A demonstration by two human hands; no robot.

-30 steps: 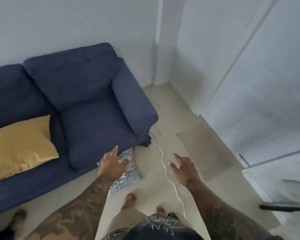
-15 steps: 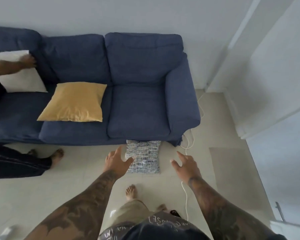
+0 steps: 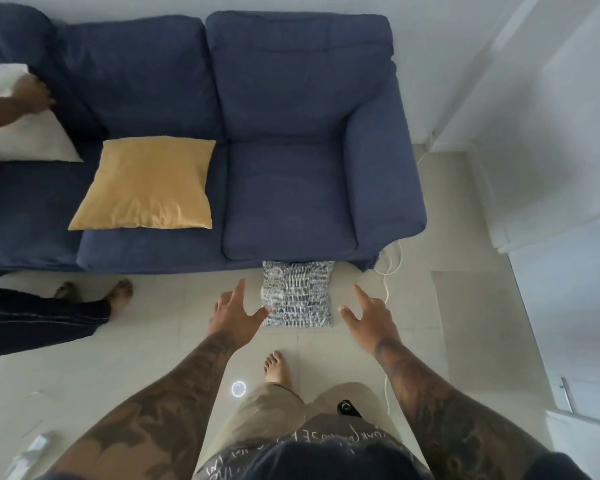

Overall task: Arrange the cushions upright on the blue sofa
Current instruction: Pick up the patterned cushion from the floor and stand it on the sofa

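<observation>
A blue-and-white patterned cushion [image 3: 297,294] lies flat on the floor against the front of the blue sofa [image 3: 291,188]. My left hand [image 3: 234,315] hovers open at its left edge, thumb near the corner. My right hand [image 3: 369,317] is open just right of it, apart from the fabric. A yellow cushion [image 3: 146,183] lies flat on the sofa's middle seat. A white cushion [image 3: 21,129] leans at the far left, with another person's hand [image 3: 33,97] on it.
Another person's legs and bare feet [image 3: 94,299] stand left of me by the sofa front. A white cable [image 3: 390,271] trails on the tiled floor past the sofa's right arm. A white wall and door panels close the right side.
The view swung left, bringing the whole sofa and the other person into sight. The patterned cushion now lies squarely between my two open hands, which have stayed spread.
</observation>
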